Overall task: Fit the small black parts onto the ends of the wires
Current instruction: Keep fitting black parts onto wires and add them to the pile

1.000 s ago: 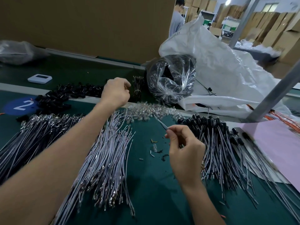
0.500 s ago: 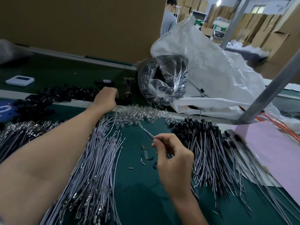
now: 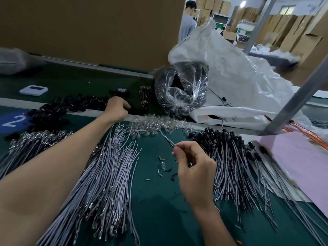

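Black parts [image 3: 74, 103] heaped along the counter's [image 3: 156, 210] far edge, left of middle. I see the left hand [image 3: 116, 108] on the heap's right end, fingers curled down; grip hidden, cannot tell. Right hand [image 3: 193, 167] mid-counter, thumb and forefinger pinching one wire [image 3: 167, 139], tip pointing away. Loose wires [image 3: 106, 174] fanned between the arms.

Dim, flat light lies over my bench [image 3: 156, 201]; the brightest spot is a lamp [image 3: 242, 4] far back right. The clear bag [image 3: 181, 93] glints with glare. Wires [image 3: 236, 174] at the bench's right edge smear soft.
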Demonstrator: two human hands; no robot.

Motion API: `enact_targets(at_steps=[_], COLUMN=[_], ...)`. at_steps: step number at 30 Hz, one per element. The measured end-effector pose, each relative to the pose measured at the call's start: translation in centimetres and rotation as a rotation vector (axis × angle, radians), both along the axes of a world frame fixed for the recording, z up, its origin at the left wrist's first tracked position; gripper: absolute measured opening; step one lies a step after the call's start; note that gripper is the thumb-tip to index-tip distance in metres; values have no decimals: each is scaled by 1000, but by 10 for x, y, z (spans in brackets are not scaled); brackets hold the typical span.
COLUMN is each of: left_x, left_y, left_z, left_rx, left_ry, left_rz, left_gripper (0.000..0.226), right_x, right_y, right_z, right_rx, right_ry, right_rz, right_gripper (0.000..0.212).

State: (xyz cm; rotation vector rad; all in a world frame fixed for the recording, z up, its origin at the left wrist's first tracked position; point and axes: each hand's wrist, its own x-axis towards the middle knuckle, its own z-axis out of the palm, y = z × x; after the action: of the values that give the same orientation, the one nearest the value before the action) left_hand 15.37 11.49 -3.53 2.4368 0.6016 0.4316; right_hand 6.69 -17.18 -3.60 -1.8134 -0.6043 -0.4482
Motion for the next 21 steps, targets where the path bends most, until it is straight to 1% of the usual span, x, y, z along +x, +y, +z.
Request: enact_targets(at_steps=[3,7,9,11,12,13,14,16,17,18,19,21], left_x=[-8,-17,-20,-29,-37,-47,-60,-89,-103,-114,-122,-131], left_y=[-2,-2,-4,-14,-23,-34,-47,-73,-85,-96,-105,-118], left_z=[-1,-2,3,10,14,18,22,29,31,32,32,28], left_rx=[58,130,139,84,-10,-167,-380,-867,-1080,-1245,-1358,-1460], left_ry=[77,124,78,-82,-186,-276,-347,-437,-473,-509,-543,-598], left_rz=[-47,-52,-33,19,54,74,65,-5,-50,-90,-114,-112], left_gripper=[35,29,24,21,22,22,23,26,25,24,26,30], right_x=[-1,-1,-1,0,2,3,4,5,5,3,2,-1], right_y=[0,0,-1,-2,-3,-4,-4,-5,-5,-4,-4,-2], right_z=[0,1,2,2,2,2,3,4,5,5,6,8], right_rx=[0,0,17,43,56,65,64,51,53,58,64,83], right_ry=[7,11,30,76,108,138,159,184,192,195,190,173], right_rz=[11,12,-2,-4,-1,2,4,30,55,80,101,126], right_gripper=[10,9,10,12,13,14,14,15,15,16,16,16])
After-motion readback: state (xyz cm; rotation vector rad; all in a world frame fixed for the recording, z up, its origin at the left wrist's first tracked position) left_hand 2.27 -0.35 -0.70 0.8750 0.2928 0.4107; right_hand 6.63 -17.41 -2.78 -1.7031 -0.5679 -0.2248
